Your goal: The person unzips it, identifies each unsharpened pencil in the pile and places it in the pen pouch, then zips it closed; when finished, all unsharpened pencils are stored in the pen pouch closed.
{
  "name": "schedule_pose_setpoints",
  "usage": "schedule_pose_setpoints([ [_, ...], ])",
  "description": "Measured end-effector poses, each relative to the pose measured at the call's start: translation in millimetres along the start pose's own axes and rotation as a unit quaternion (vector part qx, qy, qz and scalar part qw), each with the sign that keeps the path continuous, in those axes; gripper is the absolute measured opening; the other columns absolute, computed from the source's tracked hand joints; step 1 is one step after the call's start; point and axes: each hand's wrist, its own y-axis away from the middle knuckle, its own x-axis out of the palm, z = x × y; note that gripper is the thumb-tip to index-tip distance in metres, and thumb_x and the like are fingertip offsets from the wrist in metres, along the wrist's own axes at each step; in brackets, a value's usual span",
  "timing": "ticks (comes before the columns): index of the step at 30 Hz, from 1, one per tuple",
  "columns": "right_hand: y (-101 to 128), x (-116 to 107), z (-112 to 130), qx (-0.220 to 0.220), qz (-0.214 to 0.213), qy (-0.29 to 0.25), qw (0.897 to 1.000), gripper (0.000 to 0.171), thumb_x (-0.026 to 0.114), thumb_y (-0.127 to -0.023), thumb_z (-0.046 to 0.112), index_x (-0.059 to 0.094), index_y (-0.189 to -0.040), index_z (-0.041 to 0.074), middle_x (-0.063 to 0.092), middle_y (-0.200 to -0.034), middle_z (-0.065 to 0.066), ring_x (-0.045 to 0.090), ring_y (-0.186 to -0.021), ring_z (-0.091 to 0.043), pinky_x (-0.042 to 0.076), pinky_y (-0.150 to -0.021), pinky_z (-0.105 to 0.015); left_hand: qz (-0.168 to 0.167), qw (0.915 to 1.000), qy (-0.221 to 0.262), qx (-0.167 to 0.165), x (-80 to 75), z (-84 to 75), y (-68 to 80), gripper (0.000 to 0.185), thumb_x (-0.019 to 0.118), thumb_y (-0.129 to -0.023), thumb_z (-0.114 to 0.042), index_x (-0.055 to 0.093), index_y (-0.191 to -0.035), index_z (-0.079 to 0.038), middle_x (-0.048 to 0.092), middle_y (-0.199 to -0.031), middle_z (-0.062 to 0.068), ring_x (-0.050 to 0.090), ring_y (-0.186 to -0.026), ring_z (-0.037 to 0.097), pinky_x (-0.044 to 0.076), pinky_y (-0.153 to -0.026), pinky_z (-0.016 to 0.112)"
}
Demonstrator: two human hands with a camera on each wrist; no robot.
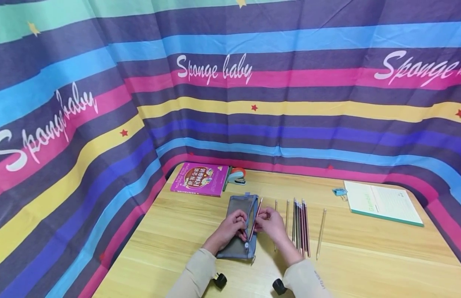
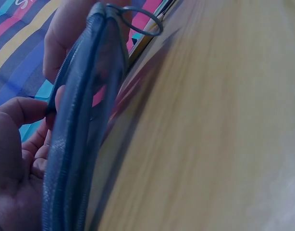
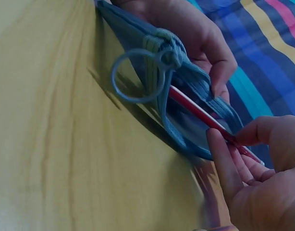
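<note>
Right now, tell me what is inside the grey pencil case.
One red pencil slides into the open pencil case, pinched by the right hand. Its mesh hides anything deeper.

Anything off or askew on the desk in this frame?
Nothing damaged or spilled. The pencils lie in a rough row; one pencil sits apart to its right. The right hand slides a red pencil into the mesh pencil case.

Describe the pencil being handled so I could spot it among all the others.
On the wooden table, find the grey mesh pencil case between the two hands. The red pencil slants into its open zipper edge, pinched by the right hand. Unlike the pencils lying flat in a row to the right, it is lifted and half inside the case.
</note>
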Motion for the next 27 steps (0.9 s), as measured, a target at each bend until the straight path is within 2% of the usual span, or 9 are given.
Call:
schedule_pose_setpoints([
  [16, -3, 14, -12, 0.008, 0.005, 0.0, 1.0, 0.022, 0.063, -0.091, -0.01, 0.062, -0.113, -0.012, 0.069, -0.09, -0.018, 0.068, -0.065, -0.021, 0.065, -0.067, -0.041, 0.01, 0.9998, -0.005, 0.014, -1.3, 3.6, 1.8, 0.023, 0.052, -0.089, 0.002, 0.045, -0.11, 0.008, 0.054, -0.077, 0.0, 0.062, -0.057, 0.012, 0.057, -0.055, 0.026],
  [27, -3, 16, -10, 0.015, 0.006, 0.008, 1.0, 0.022, 0.064, -0.091, -0.009, 0.064, -0.112, -0.012, 0.071, -0.089, -0.018, 0.069, -0.065, -0.021, 0.065, -0.066, -0.04, 0.016, 0.9997, -0.003, 0.02, -0.7, 3.4, 1.8, 0.022, 0.052, -0.09, 0.002, 0.045, -0.11, 0.007, 0.053, -0.077, 0.0, 0.062, -0.058, 0.013, 0.058, -0.056, 0.026],
])
